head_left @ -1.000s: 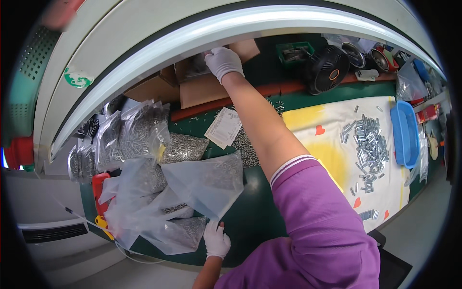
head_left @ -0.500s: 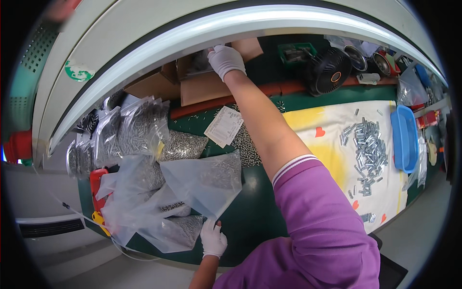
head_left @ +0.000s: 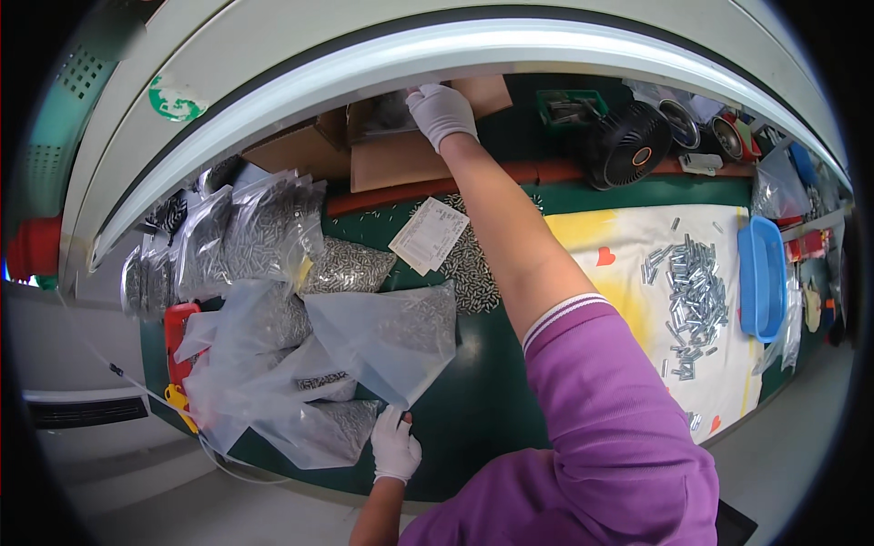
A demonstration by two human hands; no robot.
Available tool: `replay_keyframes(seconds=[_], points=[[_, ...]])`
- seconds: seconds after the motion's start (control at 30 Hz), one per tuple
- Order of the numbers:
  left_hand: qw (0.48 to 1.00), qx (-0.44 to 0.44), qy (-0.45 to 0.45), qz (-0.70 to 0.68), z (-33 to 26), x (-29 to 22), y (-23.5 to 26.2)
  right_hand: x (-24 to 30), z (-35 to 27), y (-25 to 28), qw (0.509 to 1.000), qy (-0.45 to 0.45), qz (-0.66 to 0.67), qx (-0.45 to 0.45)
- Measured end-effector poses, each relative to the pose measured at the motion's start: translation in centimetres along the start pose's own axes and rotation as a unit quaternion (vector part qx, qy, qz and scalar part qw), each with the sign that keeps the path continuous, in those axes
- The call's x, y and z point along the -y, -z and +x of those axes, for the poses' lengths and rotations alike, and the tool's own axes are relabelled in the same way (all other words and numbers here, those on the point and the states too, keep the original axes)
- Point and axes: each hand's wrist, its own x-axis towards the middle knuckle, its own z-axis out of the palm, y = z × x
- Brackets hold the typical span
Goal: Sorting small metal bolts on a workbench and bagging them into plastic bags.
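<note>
My right hand point(head_left: 443, 114), in a white fingertip-free glove, reaches far forward to an open cardboard box point(head_left: 401, 162) with clear plastic inside. Its fingers are curled at the box, and what they grip is hidden. Low in the view, my left hand point(head_left: 396, 446), gloved alike, is closed at the lower corner of a translucent plastic bag point(head_left: 382, 341). Small metal pins show through that bag. More bags of pins point(head_left: 346, 268) lie beside and behind it. Loose pins point(head_left: 471, 278) form a pile partly under paper slips point(head_left: 430, 235).
Filled clear bags point(head_left: 259, 232) stand at the left, near a red-handled tool point(head_left: 179, 337). On the right, metal tubes point(head_left: 696, 296) lie on a patterned cloth point(head_left: 592, 223) beside a blue tray point(head_left: 763, 278). A black fan point(head_left: 628, 146) stands behind; a light bar point(head_left: 492, 36) spans overhead.
The view has shifted slightly. My right hand stays at the cardboard box and my left hand at the bag's corner, with little movement.
</note>
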Motion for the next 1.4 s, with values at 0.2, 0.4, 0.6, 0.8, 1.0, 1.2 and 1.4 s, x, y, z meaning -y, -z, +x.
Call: replay_keyframes(seconds=[0.2,0.4,0.6,0.8,1.0,1.2,1.4], points=[[1.000,-0.008,-0.001,0.010,-0.3,0.2,-0.1,-0.9,0.0,0.3,1.000,0.020,0.021,-0.010],[1.000,-0.002,0.006,0.018,-0.6,0.2,-0.3,-1.4,0.1,1.3,0.974,-0.084,0.205,0.051],[1.000,-0.007,0.010,0.022,-0.7,0.0,-0.2,-2.6,-5.0,4.9,0.834,-0.163,0.524,0.060],[0.999,-0.017,-0.014,0.038,-1.7,1.3,-1.4,-6.1,-23.5,17.2,0.867,-0.152,0.439,0.180],[0.998,-0.023,-0.036,0.050,-1.2,0.6,-1.2,-12.5,-43.1,36.4,0.935,-0.261,0.239,0.013],[0.996,-0.037,-0.054,0.060,-1.5,1.9,-2.3,-18.3,-52.8,50.3,0.829,-0.323,0.188,-0.415],[0.998,-0.011,-0.009,0.054,-1.5,0.0,-1.9,-18.6,-66.6,46.6,0.802,-0.467,0.157,-0.337]])
